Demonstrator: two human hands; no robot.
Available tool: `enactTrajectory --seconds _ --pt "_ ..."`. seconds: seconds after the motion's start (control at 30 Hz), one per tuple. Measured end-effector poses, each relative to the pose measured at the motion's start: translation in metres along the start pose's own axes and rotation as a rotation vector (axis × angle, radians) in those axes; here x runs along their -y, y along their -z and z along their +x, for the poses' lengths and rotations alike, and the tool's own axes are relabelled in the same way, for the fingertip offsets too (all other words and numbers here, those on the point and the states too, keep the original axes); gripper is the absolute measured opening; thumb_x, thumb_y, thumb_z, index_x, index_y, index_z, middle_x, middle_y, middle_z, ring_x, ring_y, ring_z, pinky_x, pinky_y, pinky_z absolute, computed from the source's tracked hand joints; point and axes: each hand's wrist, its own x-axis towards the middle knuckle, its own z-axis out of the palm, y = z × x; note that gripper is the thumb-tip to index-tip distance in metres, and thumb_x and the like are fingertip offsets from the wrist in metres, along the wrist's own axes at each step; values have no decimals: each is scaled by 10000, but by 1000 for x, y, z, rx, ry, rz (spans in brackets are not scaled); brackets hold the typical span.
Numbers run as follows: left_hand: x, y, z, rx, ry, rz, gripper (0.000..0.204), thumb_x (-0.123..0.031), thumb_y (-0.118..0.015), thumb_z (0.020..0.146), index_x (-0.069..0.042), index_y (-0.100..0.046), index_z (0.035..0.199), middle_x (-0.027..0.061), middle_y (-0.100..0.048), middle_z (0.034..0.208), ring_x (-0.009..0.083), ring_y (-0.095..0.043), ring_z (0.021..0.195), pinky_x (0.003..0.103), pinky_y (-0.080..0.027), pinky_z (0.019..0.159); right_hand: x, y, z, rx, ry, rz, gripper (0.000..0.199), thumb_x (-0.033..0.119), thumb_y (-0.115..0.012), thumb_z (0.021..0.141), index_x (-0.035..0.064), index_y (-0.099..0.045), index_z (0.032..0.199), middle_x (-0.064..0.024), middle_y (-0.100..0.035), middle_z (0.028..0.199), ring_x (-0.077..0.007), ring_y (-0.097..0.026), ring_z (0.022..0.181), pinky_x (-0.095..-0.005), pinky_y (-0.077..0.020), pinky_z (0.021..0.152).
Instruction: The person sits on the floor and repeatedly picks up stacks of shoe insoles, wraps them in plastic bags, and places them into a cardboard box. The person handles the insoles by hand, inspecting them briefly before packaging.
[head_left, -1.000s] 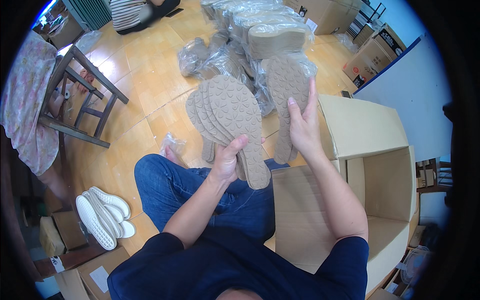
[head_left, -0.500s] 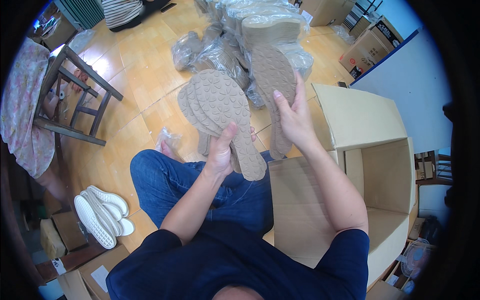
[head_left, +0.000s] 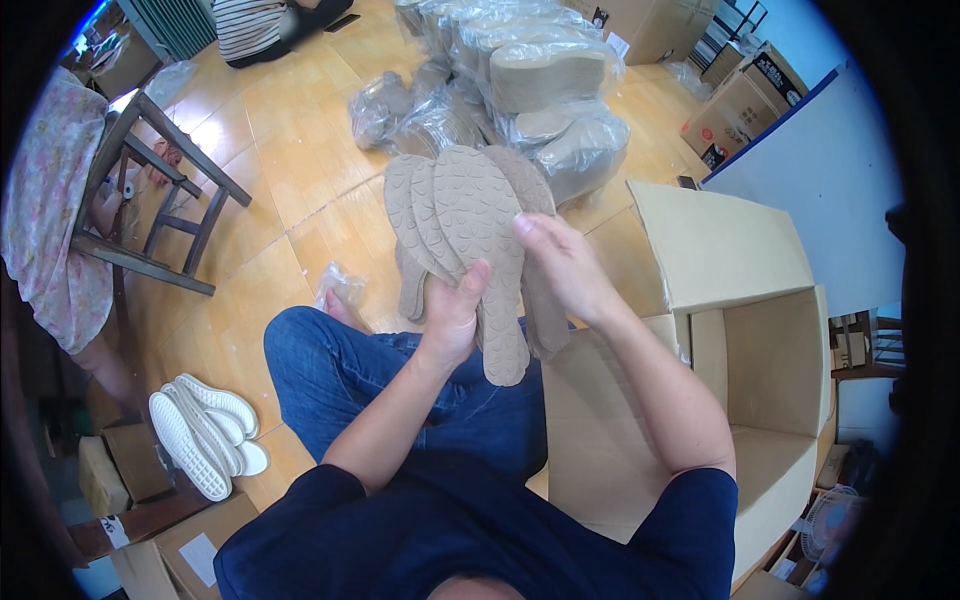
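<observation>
the left hand (head_left: 453,312) pinches fanned brown soles (head_left: 476,205) above the jeans (head_left: 325,365); the right hand (head_left: 568,268) pinches their right side. dark printing (head_left: 778,76) marks a far carton (head_left: 735,112), a white label (head_left: 200,558) a lower-left box (head_left: 226,514).

It's bright in here: white glare sits on the floor (head_left: 212,128) by the stool (head_left: 203,232), plastic (head_left: 585,155) glints, the lower left goes dim, and edges bend toward a black rim
</observation>
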Motion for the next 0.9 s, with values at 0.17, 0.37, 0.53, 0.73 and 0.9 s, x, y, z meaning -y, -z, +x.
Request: enactTrajectory --seconds 0.17,0.37,0.53,0.73,0.9 --pt "1 -9 -2 -127 15 -138 526 -365 -555 950 -24 -439 1334 119 -607 1170 234 -631 1022 391 -523 902 3 -7 -4 115 -33 268 513 227 -726 873 -47 -519 1254 -109 -641 1128 -163 -599 1037 -301 -479 923" --pt "-9 8 -1 15 169 -192 469 -322 -459 953 -2 -487 1295 135 -624 1147 257 -634 1034 396 -528 884 2 7 8 -306 194 185 590 42 -558 925 -2 -274 1441 -188 -437 1408 -200 -464 1253 -324 -367 1060" --pt "-11 3 0 -1 155 -170 439 -280 -463 960 2 -485 1296 129 -625 1149 253 -633 1038 390 -520 900 -3 11 9 -299 122 128 500 89 -489 950 15 -354 1426 -185 -439 1417 -219 -448 1279 -307 -329 1080" --pt "-9 -15 -2 -119 14 -53 441 -244 -470 979 5 -428 1340 139 -572 1241 238 -588 1125 379 -498 951 -4 -2 2 62 97 31 384 240 -629 938 -26 -576 1211 -138 -596 1195 -168 -555 1102 -306 -439 964" --pt "-13 1 -1 -7 211 -164 483 -302 -453 984 -14 -398 1368 151 -514 1314 262 -531 1205 412 -460 1008 -2 -1 5 -139 151 190 329 154 -594 953 -26 -512 1216 -123 -591 1185 -156 -560 1072 -295 -451 938"
